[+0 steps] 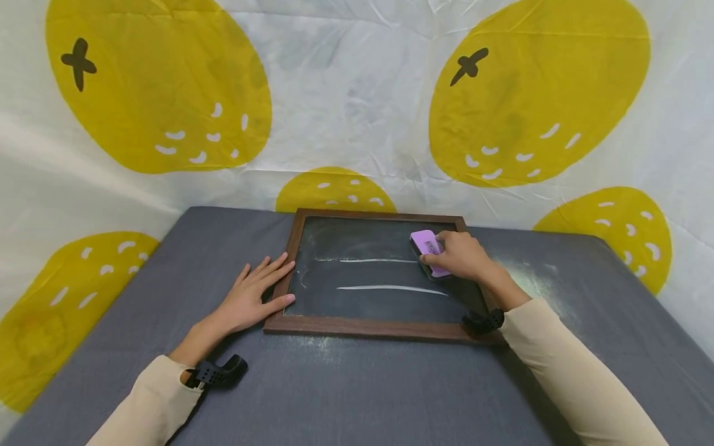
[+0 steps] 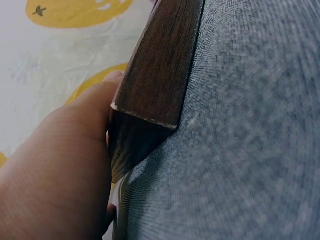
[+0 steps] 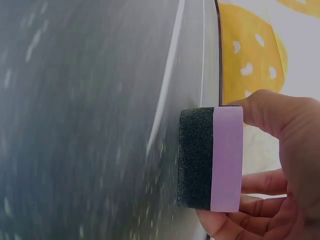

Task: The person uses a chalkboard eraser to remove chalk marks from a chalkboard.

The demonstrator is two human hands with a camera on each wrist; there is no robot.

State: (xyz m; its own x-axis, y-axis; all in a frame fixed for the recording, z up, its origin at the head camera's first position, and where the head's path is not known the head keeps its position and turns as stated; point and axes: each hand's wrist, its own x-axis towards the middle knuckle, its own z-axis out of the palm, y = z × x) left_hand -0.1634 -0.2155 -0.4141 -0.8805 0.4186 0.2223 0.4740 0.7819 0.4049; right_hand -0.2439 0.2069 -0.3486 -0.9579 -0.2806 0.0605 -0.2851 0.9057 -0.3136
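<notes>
A framed chalkboard point(image 1: 368, 306) lies on the grey table, with two white chalk lines across its dark surface. My right hand point(image 1: 465, 255) grips a chalkboard eraser point(image 1: 425, 242) near the board's right side, at the right end of the upper line. In the right wrist view the eraser point(image 3: 227, 160) shows a purple back and a dark felt layer facing the board. My left hand point(image 1: 253, 297) rests on the left side of the wooden frame point(image 2: 157, 65), fingers straight and spread, with the fingertips over the frame's edge.
Grey cloth covers the table point(image 1: 357, 390), with chalk dust near the frame's front edge and to the right of the board. A white curtain point(image 1: 346, 93) with yellow fruit prints hangs behind. A black wrist device point(image 1: 217, 371) sits on the left wrist.
</notes>
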